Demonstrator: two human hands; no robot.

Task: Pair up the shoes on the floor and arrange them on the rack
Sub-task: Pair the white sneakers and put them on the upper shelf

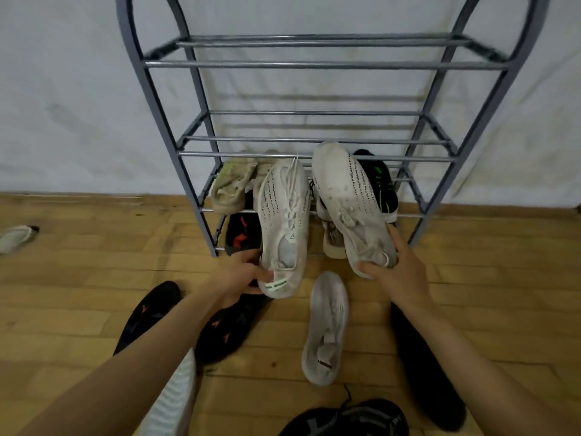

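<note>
Left hand [243, 273] gripping white knit sneaker [284, 228] heel, right hand [397, 269] gripping scuffed matching sneaker [352, 202], tubular metal rack [314, 64]

Home entryway: shoe rack [314, 155], wood floor [78, 278].

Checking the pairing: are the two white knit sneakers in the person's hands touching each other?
Apart. The head view shows the left-hand white sneaker and right-hand white sneaker with dark rack space visible between them along their length.

A white sneaker [284, 225] in each hand's grip, toes toward the grey rack [314, 155].
</note>
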